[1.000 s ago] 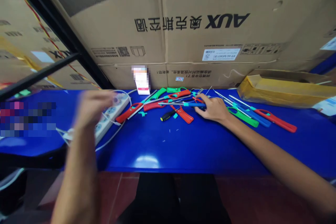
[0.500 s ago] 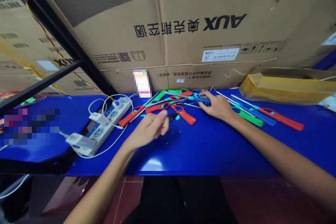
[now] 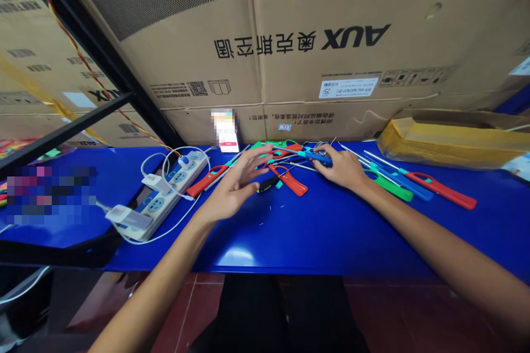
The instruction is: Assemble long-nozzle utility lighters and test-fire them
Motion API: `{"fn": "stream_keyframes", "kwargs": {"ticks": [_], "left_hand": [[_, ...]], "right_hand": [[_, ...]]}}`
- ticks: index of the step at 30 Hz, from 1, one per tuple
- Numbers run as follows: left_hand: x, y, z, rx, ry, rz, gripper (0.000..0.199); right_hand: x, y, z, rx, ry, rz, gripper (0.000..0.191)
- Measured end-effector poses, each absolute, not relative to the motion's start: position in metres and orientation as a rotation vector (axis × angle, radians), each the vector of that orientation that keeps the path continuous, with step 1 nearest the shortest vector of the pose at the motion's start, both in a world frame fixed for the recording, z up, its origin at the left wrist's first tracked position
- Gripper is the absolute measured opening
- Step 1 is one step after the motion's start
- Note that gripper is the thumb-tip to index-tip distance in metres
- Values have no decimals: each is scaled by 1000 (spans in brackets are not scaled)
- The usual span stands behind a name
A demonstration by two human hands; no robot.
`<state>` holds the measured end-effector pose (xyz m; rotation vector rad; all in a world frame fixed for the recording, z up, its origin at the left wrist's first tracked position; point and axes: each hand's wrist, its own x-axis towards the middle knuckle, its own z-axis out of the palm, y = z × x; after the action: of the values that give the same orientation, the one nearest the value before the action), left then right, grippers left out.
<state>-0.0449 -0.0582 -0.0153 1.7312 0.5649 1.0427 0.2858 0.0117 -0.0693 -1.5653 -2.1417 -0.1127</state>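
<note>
My right hand (image 3: 340, 167) is closed around the handle of a blue long-necked lighter (image 3: 317, 158), whose metal tube points left. Fingers apart, my left hand (image 3: 236, 185) hovers by that tube's tip, over the heap. Beneath and around it lie red and green lighters; one red lighter (image 3: 292, 181) rests in front, beside a black and yellow tool (image 3: 268, 183). Another red lighter (image 3: 207, 181) is left of my left hand. On the right, a green lighter (image 3: 393, 186), a blue one (image 3: 419, 185) and a red one (image 3: 445, 190) lie side by side.
A white power strip (image 3: 168, 193) with chargers and looping cables lies on the blue table (image 3: 331, 242) at left. A lit phone (image 3: 227, 135) leans on a large cardboard box (image 3: 290, 0). A yellow-taped carton (image 3: 451, 140) sits at back right; a black frame post (image 3: 95, 55) stands left.
My left hand has opened from a closed shape, its fingers now extended up toward the lighter's tube. The black and yellow tool shows more fully on the table. My right hand keeps its hold.
</note>
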Motion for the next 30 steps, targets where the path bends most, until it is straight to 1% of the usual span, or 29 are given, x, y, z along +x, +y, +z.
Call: {"fn": "stream_keyframes", "kwargs": {"ticks": [5,8,11,14,17,23,26,30], "left_hand": [[-58,-53,-32,1603,581,1149,83],[-70,-42,-44,1671,723,1237,90],[-80,-28,-55,1768,861,1235,94],[-81,-23,-64,1904,982,1208,84],[-76,-24,-68,1934,1001,1207,74],[-65,-22,-69,1541,898,1388,62],[-62,-23,-67,1315,846,1343,56],[-57,-28,-64,1324,858,1312,50]], "right_hand": [[286,11,-69,-1565,-2135,-108,40],[286,11,-69,-1553,-2129,-108,39],[286,11,-69,-1528,-2143,-95,39],[285,9,-69,-1508,-2155,-82,39],[285,8,-69,-1486,-2168,-79,37],[285,6,-69,-1386,-2182,-57,35],[284,5,-67,-1358,-2199,-61,34],[283,4,-67,-1354,-2215,-84,35]]}}
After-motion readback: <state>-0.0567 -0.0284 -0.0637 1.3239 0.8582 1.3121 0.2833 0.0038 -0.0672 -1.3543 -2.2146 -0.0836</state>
